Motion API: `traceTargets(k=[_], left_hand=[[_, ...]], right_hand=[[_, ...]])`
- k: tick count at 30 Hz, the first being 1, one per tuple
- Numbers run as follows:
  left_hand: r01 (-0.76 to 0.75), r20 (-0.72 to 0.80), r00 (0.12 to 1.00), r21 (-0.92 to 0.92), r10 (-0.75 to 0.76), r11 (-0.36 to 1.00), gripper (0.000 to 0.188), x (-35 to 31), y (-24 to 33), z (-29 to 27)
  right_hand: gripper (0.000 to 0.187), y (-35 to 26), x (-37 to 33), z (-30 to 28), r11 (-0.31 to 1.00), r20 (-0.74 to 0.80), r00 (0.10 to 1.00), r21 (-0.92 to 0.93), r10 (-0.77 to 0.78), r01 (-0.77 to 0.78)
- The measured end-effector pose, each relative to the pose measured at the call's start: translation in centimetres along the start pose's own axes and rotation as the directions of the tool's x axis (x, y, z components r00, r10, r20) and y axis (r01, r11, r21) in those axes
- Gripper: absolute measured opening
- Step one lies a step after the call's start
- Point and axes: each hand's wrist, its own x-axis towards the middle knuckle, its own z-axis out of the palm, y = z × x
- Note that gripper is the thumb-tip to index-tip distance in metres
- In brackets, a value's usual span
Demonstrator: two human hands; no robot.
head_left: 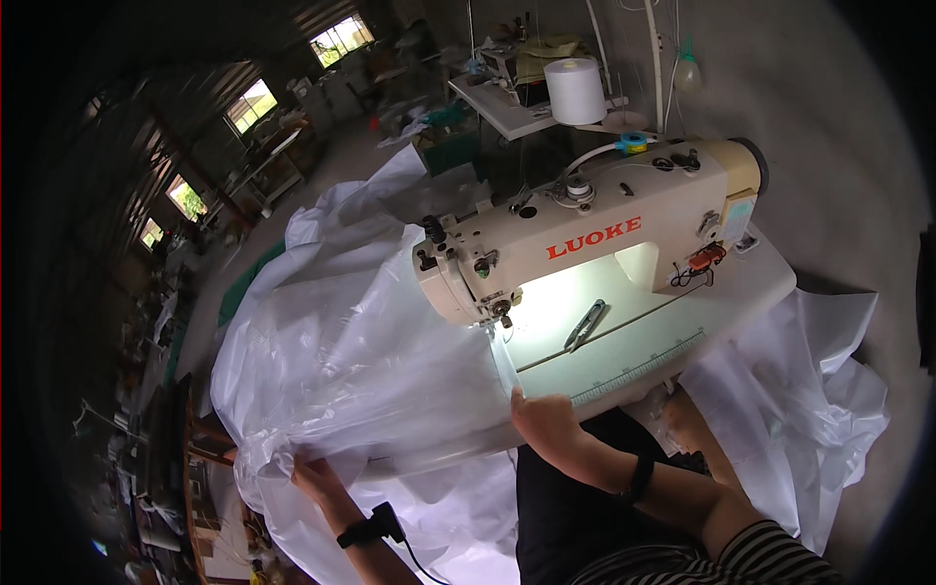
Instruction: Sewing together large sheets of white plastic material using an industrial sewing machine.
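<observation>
A large translucent white plastic sheet [331,331] spreads over the left side of the sewing machine [604,234] and hangs off the near edge. Its narrow edge runs from under the lit needle area toward me. At the near end of that edge, my right hand [548,421] is closed, pinching it on the machine bed. Lower left, my left hand [320,480] closes on a bunched part of the same sheet; the fingertips are partly hidden by its folds. Thread snips [585,326] lie on the bed, right of the needle.
A white thread cone [575,92] stands behind the machine, near a small side table [507,109] with boxes. More white sheeting [790,390] drapes at the right, by my leg. A ruler scale [639,369] marks the bed's front edge. A cable hangs from my left wristband [370,526].
</observation>
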Motion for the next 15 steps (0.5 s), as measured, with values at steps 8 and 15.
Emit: traceTargets(k=[8, 15], left_hand=[[0.25, 0.229, 0.934, 0.134, -0.275, 0.959, 0.042, -1.2, 1.3, 2.8], [0.066, 0.098, 0.718, 0.976, -0.69, 0.206, 0.057, -10.7, 8.3, 4.2]], right_hand=[[0.016, 4.5, 4.5, 0.8, 0.981, 0.09, 0.986, 0.153, -0.137, 0.122], [0.027, 7.8, 5.5, 1.6, 0.839, -0.009, 0.962, 0.487, -0.275, 0.244]])
